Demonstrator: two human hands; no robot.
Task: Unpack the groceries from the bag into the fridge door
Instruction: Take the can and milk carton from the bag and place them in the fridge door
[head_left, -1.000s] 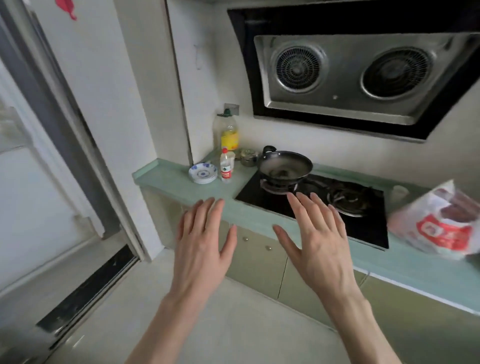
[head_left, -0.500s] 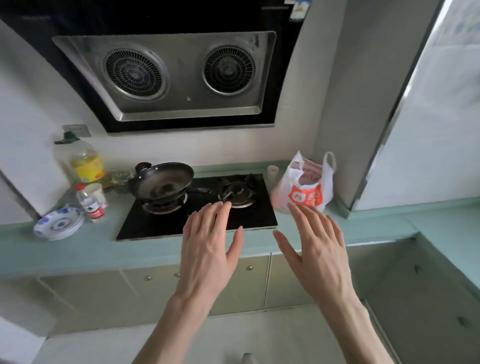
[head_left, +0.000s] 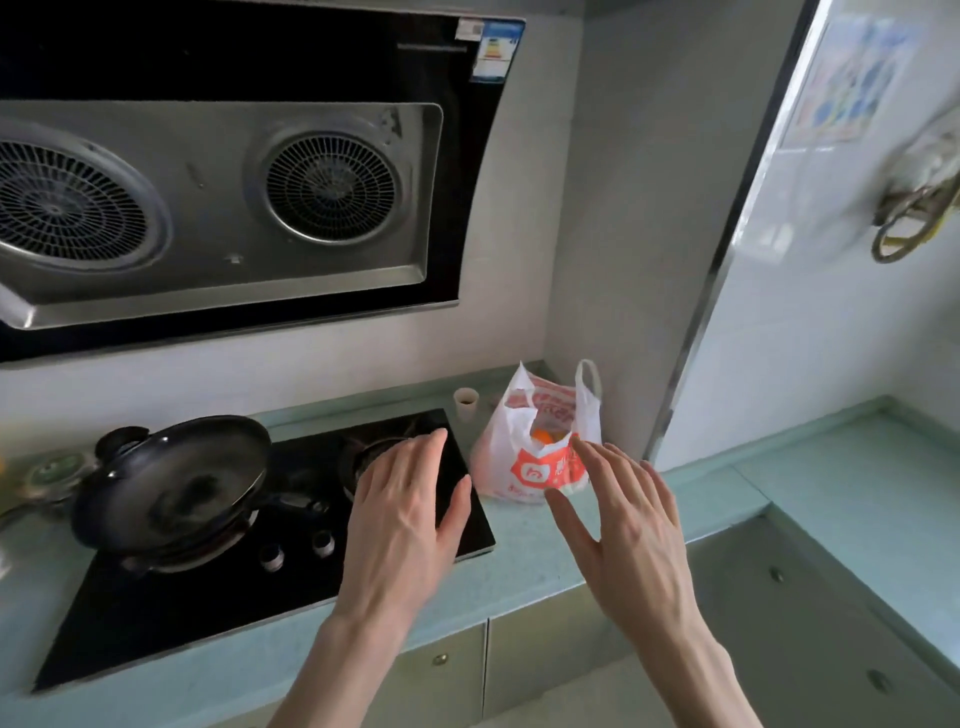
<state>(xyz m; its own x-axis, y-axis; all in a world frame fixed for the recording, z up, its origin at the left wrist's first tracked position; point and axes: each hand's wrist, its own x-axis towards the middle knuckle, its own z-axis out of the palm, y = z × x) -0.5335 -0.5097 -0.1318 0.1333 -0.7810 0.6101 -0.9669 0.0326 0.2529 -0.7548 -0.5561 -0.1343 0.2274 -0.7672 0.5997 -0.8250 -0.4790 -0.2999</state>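
Standing on the tabletop (head_left: 524, 566): bag (head_left: 535, 441), white plastic w/ red-orange print, upright, mouth open, handle loops up; something orange shows inside, contents otherwise unclear. Landmark = bag.

- Left hand (head_left: 402, 525): left of bag, over hob's right burner, palm down, fingers (head_left: 415, 457) straight, close together, thumb out; holds nothing, not touching bag.
- Right hand (head_left: 631, 535): in front of bag, fingers straight & slightly spread, tips overlap bag's front edge in view; contact cannot tell.
- Hob (head_left: 234, 571): black, just left of bag.
- Wok (head_left: 171, 483): dark, tilted, on left burner, well left of bag.
- Cup (head_left: 466, 402): small, pale, just behind-left of bag.
- Hood (head_left: 218, 208): on wall, above-left of bag.
- Cabinets (head_left: 441, 670): below tabletop, in front of bag.
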